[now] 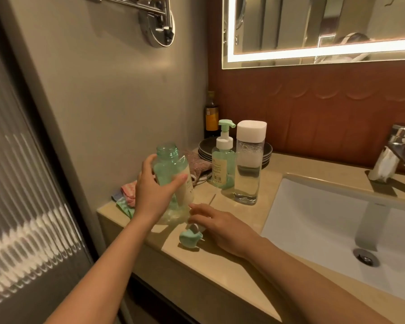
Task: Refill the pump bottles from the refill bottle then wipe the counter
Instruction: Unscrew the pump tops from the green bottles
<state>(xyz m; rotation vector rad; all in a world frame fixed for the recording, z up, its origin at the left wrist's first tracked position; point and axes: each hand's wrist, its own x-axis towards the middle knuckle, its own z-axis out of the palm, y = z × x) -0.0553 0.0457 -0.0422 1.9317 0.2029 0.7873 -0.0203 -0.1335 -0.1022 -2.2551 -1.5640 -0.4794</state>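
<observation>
While your left hand (154, 190) curls its fingers round the uncapped pump bottle (167, 164) at the left end of the tabletop (220, 272), you're early in the refill step. The bottle's long axis stands near upright, its open mouth up and leaning slightly left. Your right hand (220, 228) lies loose, fingers relaxed and holding nothing, just beside the removed pump head (189, 238). Next, I judge, that hand must fetch and uncap the capped refill bottle (247, 164), which stands behind, beside the second pump bottle (222, 164).
</observation>
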